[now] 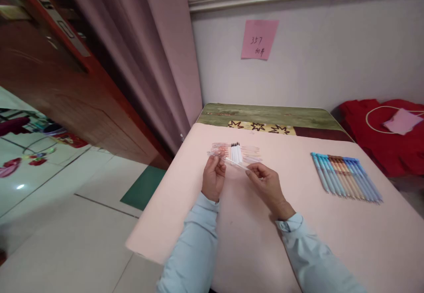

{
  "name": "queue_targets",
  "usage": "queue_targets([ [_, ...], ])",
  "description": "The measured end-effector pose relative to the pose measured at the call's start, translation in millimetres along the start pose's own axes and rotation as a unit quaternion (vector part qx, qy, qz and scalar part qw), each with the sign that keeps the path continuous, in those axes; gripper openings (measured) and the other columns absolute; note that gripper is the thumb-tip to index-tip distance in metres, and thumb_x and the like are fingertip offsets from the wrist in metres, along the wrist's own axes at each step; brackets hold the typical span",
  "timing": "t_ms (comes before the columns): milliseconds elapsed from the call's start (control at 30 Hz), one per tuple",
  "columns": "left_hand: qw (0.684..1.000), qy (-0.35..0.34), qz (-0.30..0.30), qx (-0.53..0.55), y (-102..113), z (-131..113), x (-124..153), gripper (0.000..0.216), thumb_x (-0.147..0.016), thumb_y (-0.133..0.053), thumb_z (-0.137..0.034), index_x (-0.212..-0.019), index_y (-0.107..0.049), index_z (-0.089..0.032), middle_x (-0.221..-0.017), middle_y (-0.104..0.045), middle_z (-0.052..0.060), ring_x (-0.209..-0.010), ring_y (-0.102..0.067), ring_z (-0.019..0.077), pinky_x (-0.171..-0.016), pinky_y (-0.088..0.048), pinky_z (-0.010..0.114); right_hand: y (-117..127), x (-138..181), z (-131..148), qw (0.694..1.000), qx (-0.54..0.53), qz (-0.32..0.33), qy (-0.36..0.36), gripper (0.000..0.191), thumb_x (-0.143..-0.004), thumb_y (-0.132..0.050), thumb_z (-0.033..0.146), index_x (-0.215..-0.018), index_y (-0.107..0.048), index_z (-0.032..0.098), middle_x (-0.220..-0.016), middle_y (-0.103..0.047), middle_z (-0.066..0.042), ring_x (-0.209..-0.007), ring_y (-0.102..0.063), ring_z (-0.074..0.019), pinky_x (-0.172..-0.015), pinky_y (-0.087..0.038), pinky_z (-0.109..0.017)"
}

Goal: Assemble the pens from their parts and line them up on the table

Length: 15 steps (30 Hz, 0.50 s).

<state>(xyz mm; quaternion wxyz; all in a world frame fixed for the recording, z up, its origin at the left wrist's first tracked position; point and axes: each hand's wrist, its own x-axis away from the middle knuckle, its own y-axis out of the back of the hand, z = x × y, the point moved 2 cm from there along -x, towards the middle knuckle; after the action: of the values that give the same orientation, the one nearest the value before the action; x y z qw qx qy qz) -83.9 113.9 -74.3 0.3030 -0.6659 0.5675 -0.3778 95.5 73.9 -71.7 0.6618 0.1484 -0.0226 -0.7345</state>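
Observation:
My left hand (213, 177) and my right hand (266, 184) meet over the pink table cover (251, 240), each pinching one end of a thin white pen refill (236, 164) held slanted between them. Just beyond the fingers lie clear pen barrels (219, 150), a small bunch of white refills with dark tips (236, 152) and more clear parts (251, 154), all side by side. A row of several blue and orange finished pens (346, 177) lies to the right, well clear of both hands.
A green patterned cloth (268, 115) shows at the table's far end against the wall, which carries a pink note (259, 39). Red fabric with a pink piece (384, 129) sits at the right. Curtain and wooden door stand left, tiled floor below.

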Motion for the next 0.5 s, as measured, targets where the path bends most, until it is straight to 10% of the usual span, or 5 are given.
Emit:
queue_targets([
  [500,0.99,-0.035,0.026,-0.135,-9.9,5.1,10.9,0.021,-0.081,-0.073,-0.029,-0.095,-0.067,-0.015,-0.082,-0.066,0.002,-0.06,-0.052,0.005,-0.055,-0.043,0.017,-1.8,1.2,-2.8,1.0,0.013,-0.01,0.009,0.022,-0.081,-0.068,0.037,-0.091,-0.069,0.018,-0.067,-0.057,0.002,-0.058,-0.047,-0.0115,-0.054,-0.039,-0.023],
])
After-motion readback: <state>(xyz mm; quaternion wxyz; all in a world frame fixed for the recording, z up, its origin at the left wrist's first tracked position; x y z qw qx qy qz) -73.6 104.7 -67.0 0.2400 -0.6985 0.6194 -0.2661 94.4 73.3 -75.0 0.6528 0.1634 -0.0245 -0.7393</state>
